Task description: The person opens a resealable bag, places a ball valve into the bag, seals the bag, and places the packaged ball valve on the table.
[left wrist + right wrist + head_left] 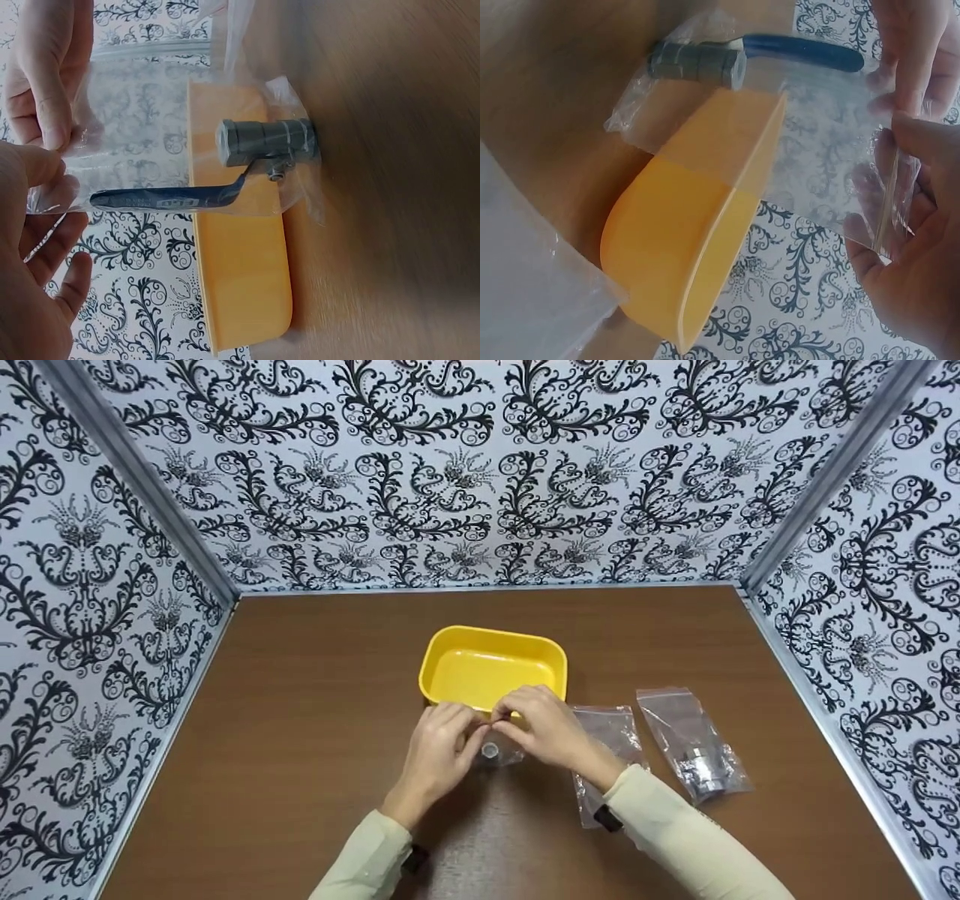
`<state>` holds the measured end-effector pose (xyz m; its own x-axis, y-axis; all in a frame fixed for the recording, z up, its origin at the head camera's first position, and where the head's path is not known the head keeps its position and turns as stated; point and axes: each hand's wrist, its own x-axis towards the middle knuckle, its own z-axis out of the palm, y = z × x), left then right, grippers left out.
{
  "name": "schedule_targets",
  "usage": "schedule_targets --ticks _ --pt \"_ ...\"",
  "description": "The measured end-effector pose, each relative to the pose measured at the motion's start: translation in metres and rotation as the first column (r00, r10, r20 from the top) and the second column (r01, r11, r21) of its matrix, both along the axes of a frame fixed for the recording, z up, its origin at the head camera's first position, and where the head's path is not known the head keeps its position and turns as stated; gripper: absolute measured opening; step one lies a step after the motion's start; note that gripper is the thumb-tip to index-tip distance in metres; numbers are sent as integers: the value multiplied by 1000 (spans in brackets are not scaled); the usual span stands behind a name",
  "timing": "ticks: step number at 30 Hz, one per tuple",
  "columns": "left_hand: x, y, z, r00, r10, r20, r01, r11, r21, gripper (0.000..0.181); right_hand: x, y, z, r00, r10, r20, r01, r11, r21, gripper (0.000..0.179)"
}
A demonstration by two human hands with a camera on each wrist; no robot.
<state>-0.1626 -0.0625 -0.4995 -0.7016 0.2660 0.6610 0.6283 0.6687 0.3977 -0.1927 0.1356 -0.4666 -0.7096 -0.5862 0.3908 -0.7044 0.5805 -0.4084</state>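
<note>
Just in front of the yellow plastic tray (431, 682), a clear zip bag (142, 120) hangs from both hands. Inside it is a ball valve (259, 142) with a grey metal body and a blue lever handle (806, 54), the body down near the bag's bottom. My left hand (442, 742) pinches the bag's top edge between thumb and fingers. Right beside it, my right hand (544, 727) pinches the same edge, the fingertips of both hands nearly meeting. From the head view, the hands hide much of the bag.
Right of the hands lies a flat clear zip bag (607, 731), partly under the right forearm. Farther right, another clear bag (675, 720) holds shiny metal parts (705, 772). Patterned walls (465, 480) enclose the brown table (315, 660) at the back and sides.
</note>
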Motion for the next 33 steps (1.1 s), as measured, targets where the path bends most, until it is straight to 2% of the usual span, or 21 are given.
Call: schedule_targets --ticks 7,17,33 --pt "1 -1 2 1000 31 6 -31 999 -16 5 -1 5 0 999 -5 41 6 1000 -20 11" --pt "1 4 4 999 28 19 -27 999 -31 5 1 3 -2 999 31 -36 -32 999 -21 6" --pt "2 5 4 1000 21 12 -20 999 -30 4 0 2 -2 999 30 -9 -31 999 -25 6"
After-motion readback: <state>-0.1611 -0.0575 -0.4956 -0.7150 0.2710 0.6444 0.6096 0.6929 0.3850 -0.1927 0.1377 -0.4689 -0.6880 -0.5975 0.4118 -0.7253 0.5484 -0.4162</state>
